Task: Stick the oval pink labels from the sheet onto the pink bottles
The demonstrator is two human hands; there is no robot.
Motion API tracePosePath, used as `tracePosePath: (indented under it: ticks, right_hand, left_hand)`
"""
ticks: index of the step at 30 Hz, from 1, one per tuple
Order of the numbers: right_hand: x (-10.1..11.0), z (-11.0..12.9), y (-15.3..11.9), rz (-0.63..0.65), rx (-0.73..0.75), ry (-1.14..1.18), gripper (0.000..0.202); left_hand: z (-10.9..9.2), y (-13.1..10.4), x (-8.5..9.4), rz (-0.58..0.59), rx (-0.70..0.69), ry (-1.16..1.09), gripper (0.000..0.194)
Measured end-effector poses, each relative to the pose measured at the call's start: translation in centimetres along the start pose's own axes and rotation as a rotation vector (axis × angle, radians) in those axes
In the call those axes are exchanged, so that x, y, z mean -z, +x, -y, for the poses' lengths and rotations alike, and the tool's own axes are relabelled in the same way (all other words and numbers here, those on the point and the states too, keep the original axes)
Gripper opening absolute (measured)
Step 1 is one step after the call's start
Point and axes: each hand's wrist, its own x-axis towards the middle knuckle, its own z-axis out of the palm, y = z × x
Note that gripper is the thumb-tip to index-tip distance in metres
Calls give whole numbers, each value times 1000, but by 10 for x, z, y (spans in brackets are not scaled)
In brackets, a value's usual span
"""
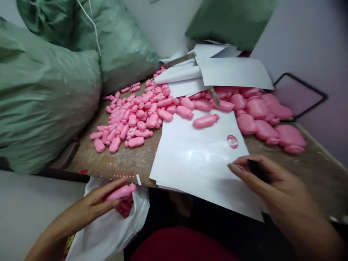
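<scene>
My left hand (100, 201) is closed round a small pink plastic bottle (121, 192), at the mouth of a white bag (108, 232). More pink bottles show inside that bag. Over the near right part of a white sheet (190, 170), my right hand (272, 181) is curled with thumb and fingers close together. Something dark (258, 170) shows between them, and I cannot make out what it is. Just beyond those fingers a round pink sticker (232, 141) lies on the sheet. One pink bottle (206, 121) rests on its side near the sheet's far edge.
A heap of small pink bottles (133, 112) covers the table's left part. Larger pink bottles (257, 108) lie at the right, near a black frame (323, 95). Loose white papers (233, 72) lie behind. Stuffed green sacks (46, 94) stand at the left and back.
</scene>
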Motion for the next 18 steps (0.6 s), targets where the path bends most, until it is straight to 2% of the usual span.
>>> tracePosePath:
  ticks: [1, 3, 5, 7, 10, 12, 16, 18]
  right_hand:
    - [1, -2, 1, 2, 13, -8, 27]
    - [1, -4, 3, -7, 32, -6, 27]
    - [-1, -2, 5, -36, 20, -9, 30]
    - [0, -2, 6, -66, -14, -38, 33]
    - [10, -5, 6, -93, -54, -65, 37]
    - [20, -12, 6, -96, -72, -58, 36]
    - [37, -26, 11, -126, -63, -157, 30]
    - [41, -27, 18, -121, -39, -260, 28]
  left_hand:
    - [6, -2, 12, -107, -25, 66, 57]
    - [5, 9, 22, -293, -125, 188, 61]
    - [-10, 39, 19, -423, -257, 407, 58]
    - [-30, 77, 10, -504, -377, 708, 51]
    - [-58, 124, -5, -502, -451, 850, 43]
    - [-69, 140, -10, -472, -489, 873, 40]
    - [-80, 141, -7, -465, -480, 1057, 44]
    - [-87, 131, -8, -534, -410, 1036, 48]
